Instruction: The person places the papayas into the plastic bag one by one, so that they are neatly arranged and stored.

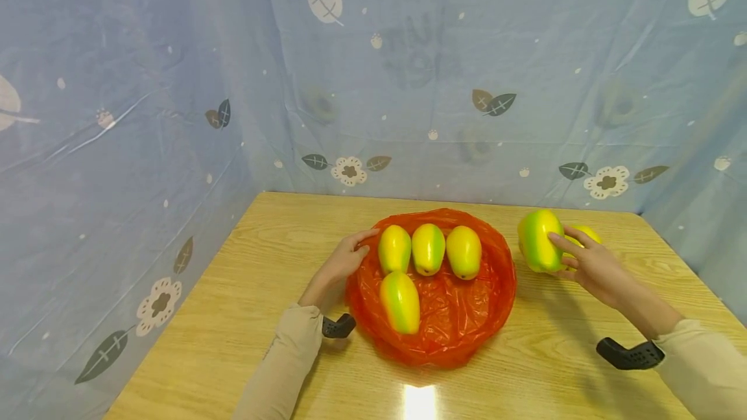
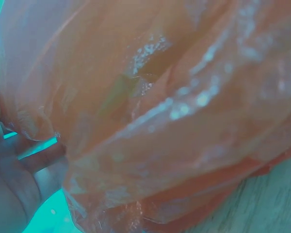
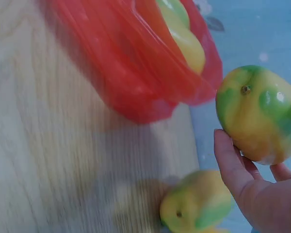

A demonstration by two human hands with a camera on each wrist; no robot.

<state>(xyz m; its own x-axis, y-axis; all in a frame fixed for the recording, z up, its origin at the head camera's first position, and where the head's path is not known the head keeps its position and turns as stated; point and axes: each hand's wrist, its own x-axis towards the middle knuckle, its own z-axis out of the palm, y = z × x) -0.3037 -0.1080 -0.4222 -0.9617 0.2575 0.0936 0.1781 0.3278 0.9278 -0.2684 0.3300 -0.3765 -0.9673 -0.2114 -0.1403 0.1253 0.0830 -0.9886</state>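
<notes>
A red plastic bag (image 1: pixel 461 323) stands wide open on the table, with several yellow-green mangoes (image 1: pixel 428 249) lying inside it. My left hand (image 1: pixel 344 258) holds the bag's left rim; in the left wrist view, the fingers (image 2: pixel 43 158) go behind the crinkled film, which hides their tips. To the right of the bag, my right hand (image 1: pixel 595 268) grips another mango (image 1: pixel 539 238) between thumb and fingers, raised off the table. In the right wrist view this held mango (image 3: pixel 257 111) shows its stem end. A further mango (image 3: pixel 196 201) lies on the table below the hand.
The wooden table (image 1: pixel 280 232) meets a blue patterned curtain (image 1: pixel 408 83) along its back and left sides. Black wrist mounts (image 1: pixel 630 354) stick out at both sleeves. Light glares off the table's front edge.
</notes>
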